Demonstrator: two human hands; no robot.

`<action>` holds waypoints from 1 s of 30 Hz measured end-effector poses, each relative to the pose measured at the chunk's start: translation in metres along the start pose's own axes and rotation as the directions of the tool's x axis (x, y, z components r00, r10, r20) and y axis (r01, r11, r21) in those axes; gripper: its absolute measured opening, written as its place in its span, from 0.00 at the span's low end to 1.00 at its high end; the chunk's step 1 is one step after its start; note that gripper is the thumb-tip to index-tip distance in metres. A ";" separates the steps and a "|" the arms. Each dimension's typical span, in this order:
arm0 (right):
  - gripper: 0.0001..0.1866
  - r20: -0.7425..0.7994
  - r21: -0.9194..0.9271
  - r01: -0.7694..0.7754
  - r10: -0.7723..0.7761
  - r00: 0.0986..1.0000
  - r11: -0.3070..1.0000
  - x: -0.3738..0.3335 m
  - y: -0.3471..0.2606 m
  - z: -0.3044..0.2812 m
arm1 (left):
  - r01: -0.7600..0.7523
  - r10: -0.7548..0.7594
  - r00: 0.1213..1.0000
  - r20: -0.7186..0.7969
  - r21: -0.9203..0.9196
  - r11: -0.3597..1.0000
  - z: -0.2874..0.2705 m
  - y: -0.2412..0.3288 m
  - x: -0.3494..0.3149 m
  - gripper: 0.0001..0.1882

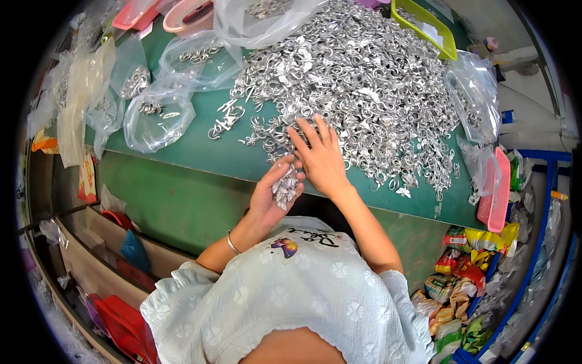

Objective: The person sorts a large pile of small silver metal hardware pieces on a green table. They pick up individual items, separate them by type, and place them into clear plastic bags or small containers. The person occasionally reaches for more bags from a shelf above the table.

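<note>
A broad heap of small silvery metal pieces, many of them ring-shaped, covers much of the green tabletop. My right hand lies palm down on the near edge of the heap, its fingers spread. Just left of it and nearer to me, at the table's front edge, my left hand is turned up and curled around a cluster of silvery leaf-like metal pieces. A few loose pieces lie left of the heap.
Clear plastic bags with metal pieces stand at the left; another bag is at the right. A pink tray sits at the right edge, a yellow-green tray at the back. Drawers are lower left, a blue rack right.
</note>
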State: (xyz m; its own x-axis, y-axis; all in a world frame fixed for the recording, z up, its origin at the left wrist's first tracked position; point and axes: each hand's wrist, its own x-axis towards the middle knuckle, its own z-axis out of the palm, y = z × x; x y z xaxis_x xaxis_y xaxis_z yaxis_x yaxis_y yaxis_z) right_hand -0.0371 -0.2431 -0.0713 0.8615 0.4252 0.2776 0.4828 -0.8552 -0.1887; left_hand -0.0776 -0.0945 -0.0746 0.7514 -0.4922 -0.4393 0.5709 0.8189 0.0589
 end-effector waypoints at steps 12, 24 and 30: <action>0.27 -0.191 -0.146 -0.257 0.227 0.955 0.955 -0.028 0.048 -0.030 | 0.075 -0.081 0.997 -0.005 0.445 0.892 0.020 -0.011 -0.002 0.22; 0.20 -0.136 -0.246 0.017 -0.052 0.989 0.969 -0.084 0.135 -0.064 | 0.141 -0.145 0.989 -0.030 0.484 0.864 0.022 -0.026 0.015 0.24; 0.21 -0.161 -0.284 0.017 -0.065 0.985 0.959 -0.110 0.166 -0.076 | 0.163 -0.152 0.986 -0.061 0.458 0.874 0.026 -0.032 0.016 0.25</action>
State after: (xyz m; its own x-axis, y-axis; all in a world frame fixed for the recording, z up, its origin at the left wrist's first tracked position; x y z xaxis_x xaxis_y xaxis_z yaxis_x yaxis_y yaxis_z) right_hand -0.0639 -0.4546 -0.0620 0.7918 0.4268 0.4369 0.4330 -0.8968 0.0912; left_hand -0.0757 -0.1364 -0.0606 0.6343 -0.5920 -0.4972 0.7729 0.5004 0.3902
